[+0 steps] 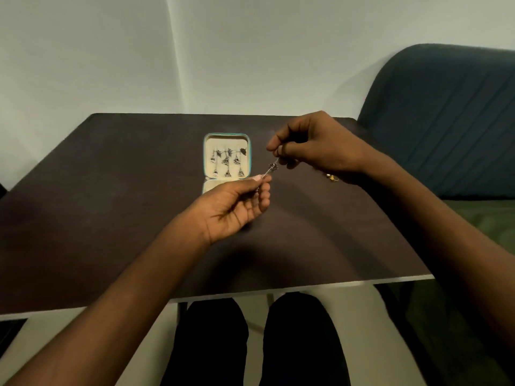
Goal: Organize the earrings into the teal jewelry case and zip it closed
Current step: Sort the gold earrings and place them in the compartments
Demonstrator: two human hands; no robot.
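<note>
Bare dark table (pixel 97 190) lay open across the frame's left and lower middle, only the open teal case (pixel 227 156) and a small gold piece (pixel 332 178) interrupting it.

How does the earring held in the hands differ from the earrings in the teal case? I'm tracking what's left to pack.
The held earring hangs in the air, stretched between the left hand and right hand; the earrings in the case lie in rows on the cream lining. The held earring slants, to the right of the teal jewelry case; the stowed ones lie roughly straight within it. All look dark silvery, with dangling pieces.
</note>
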